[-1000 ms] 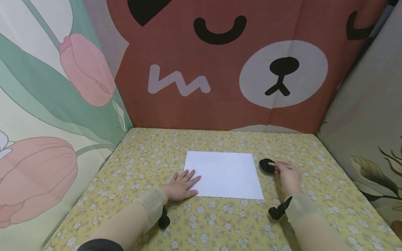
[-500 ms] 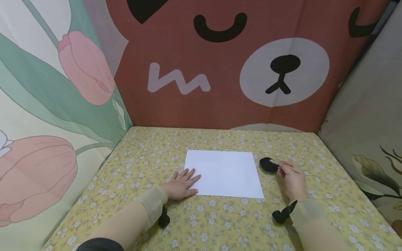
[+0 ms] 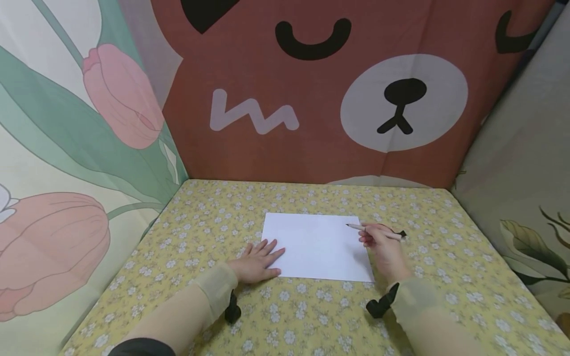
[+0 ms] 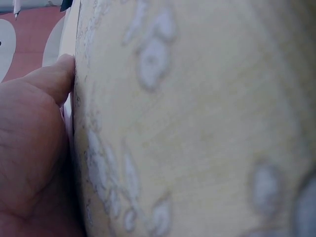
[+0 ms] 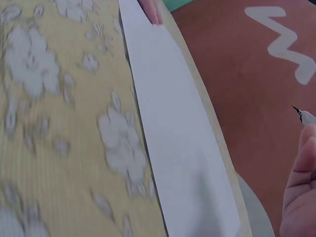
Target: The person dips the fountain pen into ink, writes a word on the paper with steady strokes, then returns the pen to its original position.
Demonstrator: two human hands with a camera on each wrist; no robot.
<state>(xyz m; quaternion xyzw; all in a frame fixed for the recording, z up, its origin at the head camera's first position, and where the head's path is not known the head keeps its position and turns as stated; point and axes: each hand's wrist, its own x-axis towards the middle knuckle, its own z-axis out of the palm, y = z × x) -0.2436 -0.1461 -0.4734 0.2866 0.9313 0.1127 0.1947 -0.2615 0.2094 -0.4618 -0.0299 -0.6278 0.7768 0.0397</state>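
A blank white sheet of paper (image 3: 318, 247) lies on the flowered cloth. My left hand (image 3: 256, 263) rests flat with fingers spread over the sheet's left edge; its thumb side (image 4: 37, 138) shows in the left wrist view. Over the paper's upper right side, my right hand (image 3: 385, 249) pinches a slim, pale brush (image 3: 356, 227). The brush's dark pointed tip (image 5: 296, 109) points left and appears raised off the sheet, whose surface carries the hand's shadow. The round black dish seen earlier is mostly hidden behind the right hand.
A yellow flowered cloth (image 3: 311, 316) covers the table. Behind it hangs a brown bear-print curtain (image 3: 311, 158); a tulip-print curtain (image 3: 124, 168) stands at the left and a leaf-print one (image 3: 512, 163) at the right. Both wrists wear black camera mounts.
My right hand has moved left from the black dish to the paper's right edge, bringing the brush tip above the sheet. The left hand has stayed in place.
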